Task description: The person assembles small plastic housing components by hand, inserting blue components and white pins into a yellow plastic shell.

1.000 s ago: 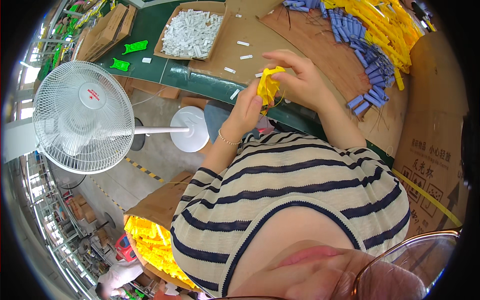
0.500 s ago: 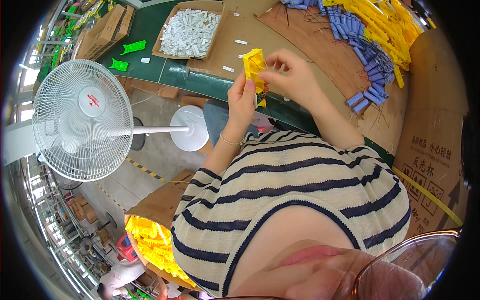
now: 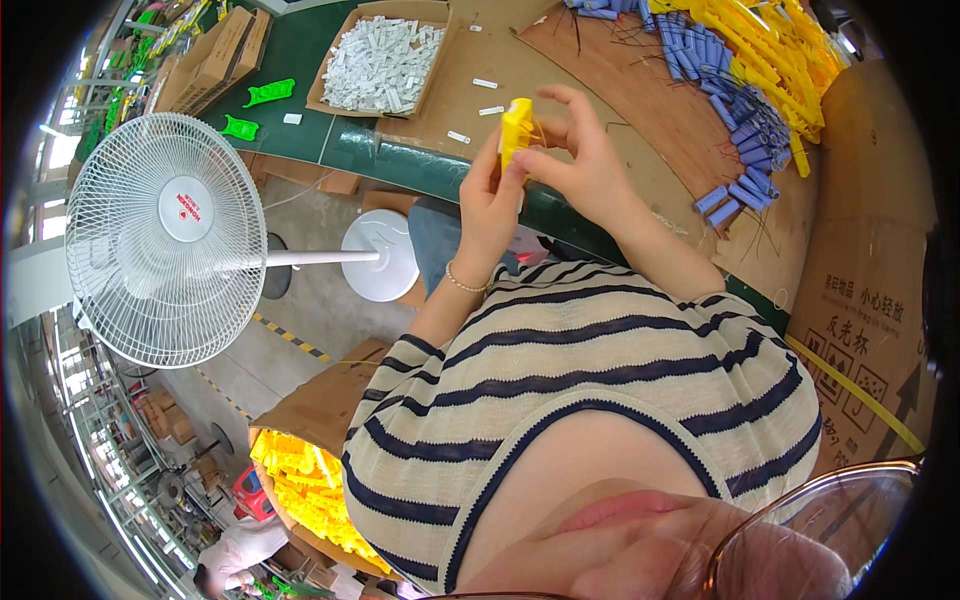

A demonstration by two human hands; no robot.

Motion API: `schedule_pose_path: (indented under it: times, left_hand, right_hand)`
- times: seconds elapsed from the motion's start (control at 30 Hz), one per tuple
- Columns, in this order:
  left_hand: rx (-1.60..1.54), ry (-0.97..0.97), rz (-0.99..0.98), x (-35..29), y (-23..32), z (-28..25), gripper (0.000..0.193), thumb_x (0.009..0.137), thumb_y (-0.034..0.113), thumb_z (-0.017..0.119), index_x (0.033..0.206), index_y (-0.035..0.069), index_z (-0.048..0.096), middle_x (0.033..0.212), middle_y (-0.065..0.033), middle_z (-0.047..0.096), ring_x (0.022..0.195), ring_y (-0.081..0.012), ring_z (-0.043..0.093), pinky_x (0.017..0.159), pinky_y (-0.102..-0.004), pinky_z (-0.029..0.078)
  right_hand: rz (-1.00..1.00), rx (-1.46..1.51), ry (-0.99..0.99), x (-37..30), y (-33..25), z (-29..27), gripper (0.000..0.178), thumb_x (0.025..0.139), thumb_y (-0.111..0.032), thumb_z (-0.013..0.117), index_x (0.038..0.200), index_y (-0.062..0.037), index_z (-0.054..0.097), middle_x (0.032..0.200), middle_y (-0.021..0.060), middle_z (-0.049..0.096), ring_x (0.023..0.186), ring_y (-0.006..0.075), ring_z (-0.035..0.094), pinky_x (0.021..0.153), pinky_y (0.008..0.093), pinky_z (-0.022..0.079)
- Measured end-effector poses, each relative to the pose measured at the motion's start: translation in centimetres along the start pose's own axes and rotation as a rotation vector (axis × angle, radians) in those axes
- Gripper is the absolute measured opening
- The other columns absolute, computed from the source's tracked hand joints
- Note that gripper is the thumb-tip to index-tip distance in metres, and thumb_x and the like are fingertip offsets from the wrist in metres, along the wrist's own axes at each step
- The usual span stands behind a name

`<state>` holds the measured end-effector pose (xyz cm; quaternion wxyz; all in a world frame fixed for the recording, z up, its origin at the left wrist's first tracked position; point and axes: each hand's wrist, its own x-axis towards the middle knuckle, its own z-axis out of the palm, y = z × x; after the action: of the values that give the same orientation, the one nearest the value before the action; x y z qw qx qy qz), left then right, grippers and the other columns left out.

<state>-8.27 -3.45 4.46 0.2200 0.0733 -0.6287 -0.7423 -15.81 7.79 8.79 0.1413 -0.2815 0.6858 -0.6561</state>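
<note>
A yellow plastic housing [image 3: 516, 130] stands roughly upright between my hands, above the near edge of the table. My left hand [image 3: 487, 203] is closed around its lower part from the left. From the right, my right hand [image 3: 582, 163] grips its side, thumb pressed near the left thumb and the other fingers curled behind. Those fingers partly hide the housing's inside. Several small white plastic pieces [image 3: 459, 137] lie just left of and beyond my hands.
A cardboard tray of white pieces [image 3: 385, 65] sits on the table, with green plastic parts [image 3: 270, 92] to its left. Blue cylindrical cells with wires [image 3: 745, 140] and yellow housings [image 3: 780, 50] are heaped at right. A white fan [image 3: 165, 240] stands left; a carton [image 3: 860, 290] stands right.
The yellow housing has turned, so its open inner face no longer shows to me. My right hand has closed in on it, and its fingers have shifted along the side.
</note>
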Motion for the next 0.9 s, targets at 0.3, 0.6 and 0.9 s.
schedule_pose_path:
  times: [0.3,0.6,0.9]
  left_hand:
    - [0.463,-0.057,0.173,0.9,3.2,-2.2,0.028,0.078,0.009,0.068,0.104,0.0,0.064,0.097,-0.012,0.063,0.087,-0.0206,0.06,0.077,-0.0291,0.047]
    - [0.954,-0.133,0.386,0.9,7.1,-3.4,0.022,0.077,0.01,0.069,0.097,0.003,0.063,0.09,-0.0102,0.063,0.087,-0.0188,0.06,0.082,-0.0293,0.043]
    - [-0.229,-0.263,-0.201,0.5,3.3,-2.4,0.053,0.069,0.012,0.079,0.112,0.001,0.051,0.108,-0.007,0.056,0.101,-0.0165,0.054,0.092,-0.031,0.041]
  right_hand:
    - [-0.032,0.292,-0.267,0.8,0.1,-2.3,0.053,0.08,-0.003,0.064,0.129,-0.0013,0.043,0.117,0.011,0.058,0.102,0.0175,0.058,0.088,0.0299,0.047]
    - [-0.291,-0.339,-0.377,1.8,-1.5,-4.8,0.046,0.072,-0.007,0.069,0.116,-0.0024,0.057,0.107,0.0132,0.062,0.097,0.0244,0.061,0.084,0.0309,0.046]
    - [-0.215,0.408,-0.458,0.3,-1.3,-2.9,0.053,0.074,-0.006,0.073,0.122,0.0004,0.051,0.113,0.0101,0.059,0.103,0.0197,0.059,0.091,0.0323,0.046]
